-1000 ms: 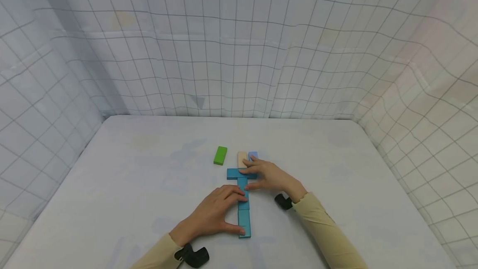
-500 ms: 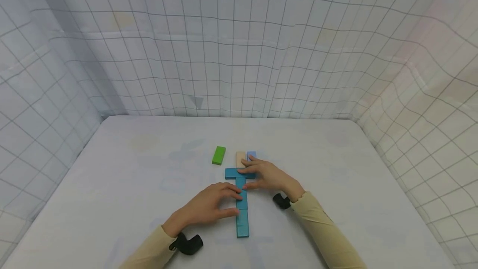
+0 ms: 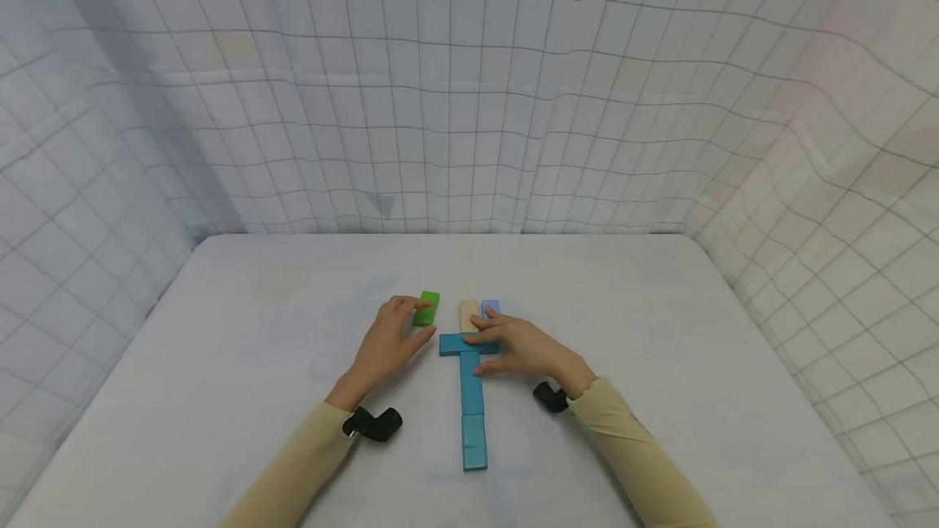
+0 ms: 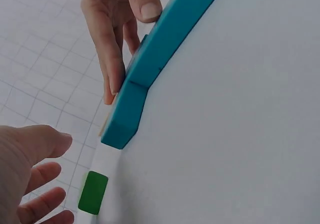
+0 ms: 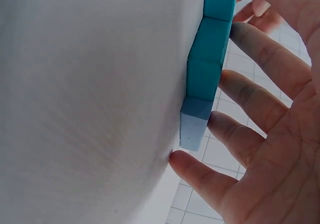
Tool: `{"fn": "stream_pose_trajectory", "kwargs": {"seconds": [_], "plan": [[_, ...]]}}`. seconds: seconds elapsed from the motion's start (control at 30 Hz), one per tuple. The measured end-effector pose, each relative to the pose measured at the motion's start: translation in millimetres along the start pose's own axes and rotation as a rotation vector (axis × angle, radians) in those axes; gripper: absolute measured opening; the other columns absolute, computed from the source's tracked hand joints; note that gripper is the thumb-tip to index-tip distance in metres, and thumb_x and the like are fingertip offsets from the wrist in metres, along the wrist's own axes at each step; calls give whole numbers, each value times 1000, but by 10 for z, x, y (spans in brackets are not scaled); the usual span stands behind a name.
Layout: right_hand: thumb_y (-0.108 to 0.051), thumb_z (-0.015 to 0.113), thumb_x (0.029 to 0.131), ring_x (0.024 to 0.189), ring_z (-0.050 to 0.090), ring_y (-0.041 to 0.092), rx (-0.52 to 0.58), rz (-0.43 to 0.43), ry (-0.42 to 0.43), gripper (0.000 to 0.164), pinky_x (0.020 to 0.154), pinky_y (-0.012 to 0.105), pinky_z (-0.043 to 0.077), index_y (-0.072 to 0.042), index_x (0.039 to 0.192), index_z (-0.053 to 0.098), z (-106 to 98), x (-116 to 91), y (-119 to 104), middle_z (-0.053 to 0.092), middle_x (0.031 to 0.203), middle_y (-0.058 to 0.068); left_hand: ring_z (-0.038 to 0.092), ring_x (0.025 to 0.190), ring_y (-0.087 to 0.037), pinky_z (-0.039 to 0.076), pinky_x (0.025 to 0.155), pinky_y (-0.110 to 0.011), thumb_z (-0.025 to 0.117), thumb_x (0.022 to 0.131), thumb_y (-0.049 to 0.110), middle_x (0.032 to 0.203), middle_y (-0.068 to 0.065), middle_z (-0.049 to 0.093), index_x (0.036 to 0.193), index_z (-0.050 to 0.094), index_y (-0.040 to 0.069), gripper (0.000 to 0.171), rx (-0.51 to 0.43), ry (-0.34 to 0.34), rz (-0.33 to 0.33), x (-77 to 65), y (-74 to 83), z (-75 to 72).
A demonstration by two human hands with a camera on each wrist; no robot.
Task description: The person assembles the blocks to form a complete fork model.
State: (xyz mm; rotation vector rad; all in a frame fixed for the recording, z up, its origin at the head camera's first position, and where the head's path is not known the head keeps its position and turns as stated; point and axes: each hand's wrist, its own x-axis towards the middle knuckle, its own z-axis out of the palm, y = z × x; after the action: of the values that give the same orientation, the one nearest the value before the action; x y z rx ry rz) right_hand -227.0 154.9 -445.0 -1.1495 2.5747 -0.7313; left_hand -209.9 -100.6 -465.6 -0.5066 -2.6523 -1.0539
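Observation:
A flat blue crosspiece [image 3: 450, 345] and a blue stem [image 3: 472, 389] with a teal block [image 3: 474, 445] at its near end lie in a T. Just beyond the crosspiece sit a cream block [image 3: 469, 314] and a light blue block [image 3: 491, 305], side by side. My right hand [image 3: 530, 347] rests with spread fingers on the crosspiece and over the blocks around it. My left hand [image 3: 385, 342] reaches to the green block [image 3: 425, 315], index fingertip overlapping it in the head view and thumb apart. In the left wrist view, the fingers [image 4: 45, 199] are spread beside the green block.
A white-covered table [image 3: 257, 332] carries the blocks. Grid-patterned white curtains [image 3: 469, 104] enclose its back and both sides. A black wrist camera [image 3: 377, 425] sits below the left hand, another black wrist camera [image 3: 550, 397] below the right.
My left hand has left the teal and blue stem and moved forward and left to the green block. My right hand has stayed at the crosspiece.

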Motion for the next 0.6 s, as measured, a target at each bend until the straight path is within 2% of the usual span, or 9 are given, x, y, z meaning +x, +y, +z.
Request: {"fn": "stream_pose_trajectory", "kwargs": {"seconds": [0.2, 0.33, 0.47, 0.6], "plan": [[-44, 72, 82, 140, 18, 25, -17, 7, -3, 57, 110, 41, 24, -18, 131, 60, 2, 0, 4, 37, 147, 3, 46, 105, -37, 43, 85, -49, 68, 89, 31, 124, -26, 44, 136, 44, -3, 63, 19, -71, -149, 171, -78, 82], [-44, 72, 82, 140, 18, 24, -31, 8, -1, 57, 110, 40, 23, -18, 131, 59, -5, -1, 7, 37, 147, 3, 45, 108, -39, 42, 85, -49, 67, 88, 36, 128, -28, 40, 141, 37, -4, 72, 56, -104, -193, 282, -94, 125], [-44, 72, 82, 141, 17, 24, -25, 9, 0, 57, 110, 40, 23, -18, 132, 59, -5, -2, 12, 37, 147, 3, 46, 105, -35, 44, 77, -46, 66, 88, 30, 130, -25, 40, 142, 38, -1, 68, 107, -116, -210, 336, -115, 169], [-43, 73, 82, 141, 17, 23, -8, 9, 1, 57, 110, 40, 24, -18, 131, 59, 2, -3, 17, 37, 147, 2, 50, 99, -31, 44, 70, -43, 65, 86, 24, 127, -20, 45, 137, 48, 4, 58, 121, -83, -208, 345, -145, 205]]}}
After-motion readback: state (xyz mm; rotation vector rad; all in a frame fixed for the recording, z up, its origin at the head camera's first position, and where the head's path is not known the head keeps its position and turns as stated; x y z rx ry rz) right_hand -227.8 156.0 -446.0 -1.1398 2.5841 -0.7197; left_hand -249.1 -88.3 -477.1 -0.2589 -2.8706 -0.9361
